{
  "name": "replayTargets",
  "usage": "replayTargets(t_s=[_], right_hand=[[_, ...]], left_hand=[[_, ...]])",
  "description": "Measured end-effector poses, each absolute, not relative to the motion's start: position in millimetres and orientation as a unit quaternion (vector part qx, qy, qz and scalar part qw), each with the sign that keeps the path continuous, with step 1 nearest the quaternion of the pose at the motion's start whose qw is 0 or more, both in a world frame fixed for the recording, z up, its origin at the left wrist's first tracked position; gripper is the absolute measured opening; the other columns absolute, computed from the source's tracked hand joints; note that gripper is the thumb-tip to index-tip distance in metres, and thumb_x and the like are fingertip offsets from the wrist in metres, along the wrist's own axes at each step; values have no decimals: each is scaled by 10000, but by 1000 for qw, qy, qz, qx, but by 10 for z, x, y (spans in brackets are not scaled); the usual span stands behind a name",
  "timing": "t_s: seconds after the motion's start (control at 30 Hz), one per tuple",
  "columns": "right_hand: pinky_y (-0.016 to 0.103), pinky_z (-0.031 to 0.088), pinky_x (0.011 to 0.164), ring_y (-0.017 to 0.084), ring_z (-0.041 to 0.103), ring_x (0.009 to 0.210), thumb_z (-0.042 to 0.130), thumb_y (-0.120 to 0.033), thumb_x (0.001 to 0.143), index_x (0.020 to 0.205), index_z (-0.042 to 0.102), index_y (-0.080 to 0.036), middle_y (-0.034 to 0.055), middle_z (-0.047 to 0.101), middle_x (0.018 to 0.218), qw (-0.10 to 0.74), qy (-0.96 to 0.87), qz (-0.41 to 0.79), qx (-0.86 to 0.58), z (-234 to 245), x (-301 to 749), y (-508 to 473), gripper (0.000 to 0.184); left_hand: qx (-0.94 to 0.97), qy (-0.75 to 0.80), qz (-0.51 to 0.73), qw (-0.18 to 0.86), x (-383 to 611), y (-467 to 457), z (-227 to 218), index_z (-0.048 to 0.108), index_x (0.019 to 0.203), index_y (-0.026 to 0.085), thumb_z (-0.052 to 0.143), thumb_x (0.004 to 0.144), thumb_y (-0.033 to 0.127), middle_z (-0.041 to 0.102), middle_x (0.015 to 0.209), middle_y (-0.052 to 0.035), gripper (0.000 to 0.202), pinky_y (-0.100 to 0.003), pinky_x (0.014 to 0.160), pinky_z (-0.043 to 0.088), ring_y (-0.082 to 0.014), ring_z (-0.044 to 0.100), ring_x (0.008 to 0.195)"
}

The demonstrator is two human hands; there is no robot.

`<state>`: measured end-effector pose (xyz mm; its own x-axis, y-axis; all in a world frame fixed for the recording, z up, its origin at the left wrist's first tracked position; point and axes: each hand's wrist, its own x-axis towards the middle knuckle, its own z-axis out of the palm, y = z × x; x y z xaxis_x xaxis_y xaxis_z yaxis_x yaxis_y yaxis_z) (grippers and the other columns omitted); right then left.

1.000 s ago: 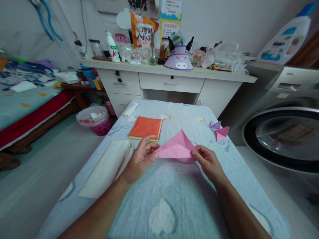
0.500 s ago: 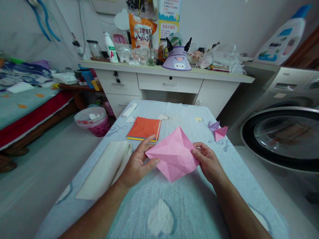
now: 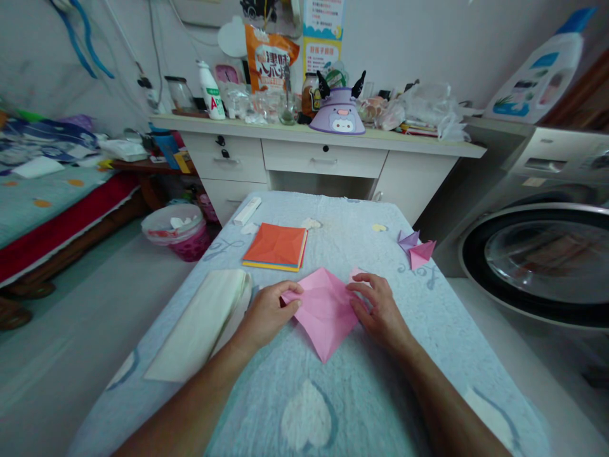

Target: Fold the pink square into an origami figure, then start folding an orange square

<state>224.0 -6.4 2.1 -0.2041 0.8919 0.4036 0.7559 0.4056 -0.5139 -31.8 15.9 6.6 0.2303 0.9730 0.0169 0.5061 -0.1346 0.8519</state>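
Note:
A sheet of pink origami paper (image 3: 324,311), marked with creases, is held between my hands low over the cloth-covered table. My left hand (image 3: 271,311) pinches its left corner between thumb and fingers. At the right corner, my right hand (image 3: 378,309) grips the paper with thumb and fingers, the fingers partly covering that edge. Just beyond lies a stack of coloured paper (image 3: 276,245) with an orange sheet on top. To the left of my left hand rests a folded whitish cloth or paper (image 3: 200,327).
Two small folded paper pieces, one purple (image 3: 408,240) and one pink (image 3: 422,254), sit at the table's right edge. A white box-like strip (image 3: 247,211) lies far left. Beyond stand a cluttered cabinet (image 3: 328,155), a washing machine (image 3: 547,190) and a waste bin (image 3: 178,231).
The pink paper has turned and come lower and slightly nearer, its front corner now pointing toward me. Both hands have closed in on its side corners.

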Motion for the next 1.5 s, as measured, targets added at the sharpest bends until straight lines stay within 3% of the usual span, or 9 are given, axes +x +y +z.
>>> replayTargets(t_s=[0.13, 0.37, 0.73, 0.9, 1.1, 1.3, 1.5], right_hand=[[531, 353, 994, 298, 406, 1214, 540, -146, 833, 1083, 665, -281, 91, 496, 1281, 291, -823, 95, -479, 38, 2135, -116, 311], [536, 331, 1000, 305, 373, 1233, 542, -142, 835, 1171, 647, -286, 100, 462, 1318, 246, -845, 105, -464, 42, 2078, -134, 381], [547, 316, 997, 318, 365, 1228, 588, -210, 837, 1184, 647, -328, 94, 453, 1330, 200, -853, 97, -472, 2, 2045, -141, 371], [534, 325, 1002, 316, 379, 1227, 575, -213, 840, 1169, 644, -285, 104, 467, 1323, 218, -848, 90, -476, -8, 2080, -117, 344], [479, 406, 944, 297, 507, 1077, 554, -241, 832, 1189, 566, -167, 149, 576, 1156, 277, -767, 75, -574, -61, 2323, -17, 365], [374, 468, 816, 227, 607, 888, 552, -258, 838, 1188, 521, -181, 73, 662, 947, 271, -724, 197, -602, -14, 2353, -20, 359], [365, 458, 883, 212, 588, 1009, 515, -207, 853, 1183, 557, -209, 79, 635, 1126, 298, -745, 235, -549, 12, 2263, -81, 333]], left_hand=[[698, 541, 299, 361, -323, 162, 60, 678, 943, 192, 553, 780, 279, 606, 695, 34, 223, -227, 568, 342, -140, 508, 590], [714, 533, 294, 346, -326, 164, 51, 676, 945, 195, 527, 798, 252, 666, 813, 12, 217, -238, 646, 392, -160, 576, 691], [696, 547, 290, 364, -298, 148, 74, 668, 990, 190, 554, 763, 248, 630, 739, 30, 261, -228, 552, 333, -123, 466, 547], [697, 545, 294, 362, -305, 160, 41, 665, 1017, 196, 584, 752, 257, 610, 714, 39, 284, -226, 560, 348, -125, 471, 556], [688, 534, 314, 379, -317, 164, 11, 655, 1070, 198, 621, 723, 231, 687, 938, 1, 350, -234, 659, 431, -150, 586, 707], [691, 541, 299, 374, -309, 154, 24, 648, 1101, 192, 613, 744, 226, 699, 954, -13, 360, -252, 704, 465, -169, 623, 771], [707, 529, 300, 361, -291, 137, 32, 637, 1120, 209, 601, 762, 204, 698, 1036, -19, 360, -277, 793, 491, -175, 645, 839]])
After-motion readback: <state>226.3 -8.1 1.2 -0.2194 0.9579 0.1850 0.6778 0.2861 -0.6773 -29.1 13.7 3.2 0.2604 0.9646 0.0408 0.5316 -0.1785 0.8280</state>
